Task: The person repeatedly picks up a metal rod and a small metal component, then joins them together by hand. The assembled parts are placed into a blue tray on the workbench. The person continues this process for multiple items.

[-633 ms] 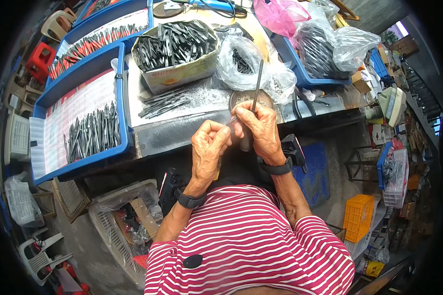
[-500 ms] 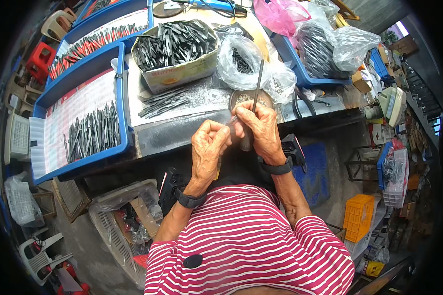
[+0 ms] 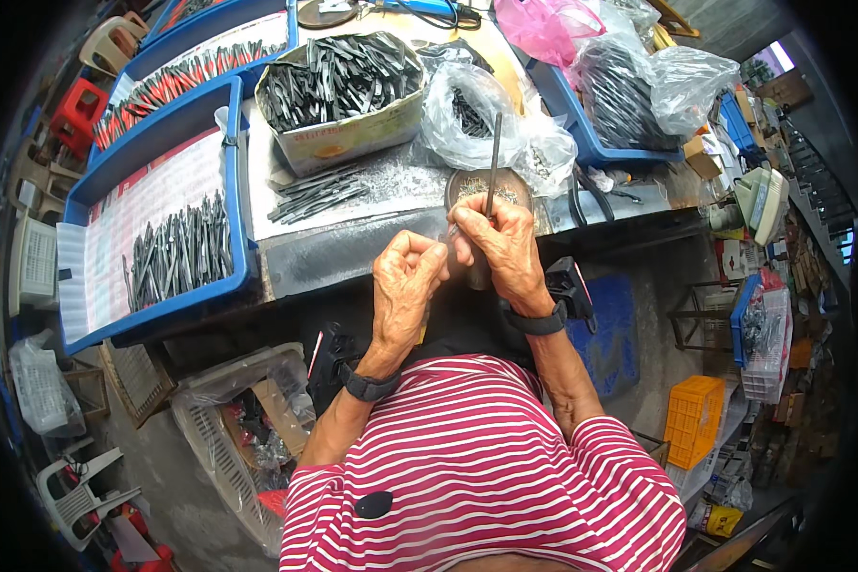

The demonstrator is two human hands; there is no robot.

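My right hand [image 3: 507, 250] is closed around a slim dark rod-like tool [image 3: 497, 148], which stands nearly upright. Its thin shaft rises above the fingers, and a thicker handle-like end shows below them. Close by on the left, my left hand [image 3: 405, 286] is closed in a pinch; what sits between its fingertips is too small to make out. The fingertips of both hands nearly meet at the bench edge. Just beyond them lies a round dish [image 3: 463, 184] with small brass-coloured bits. Thin dark strips [image 3: 316, 195] lie in a loose pile farther left.
An open box [image 3: 353, 143] full of dark strips stands behind the pile. Blue trays [image 3: 241, 191] of strips line the left side. A clear plastic bag [image 3: 439, 119], pliers [image 3: 593, 195] and another blue tray [image 3: 582, 133] are beyond my right hand. A plastic crate [image 3: 221, 448] sits below, left.
The rod's upper end has tipped slightly left, so it stands more upright. My hands have barely shifted and both remain closed.
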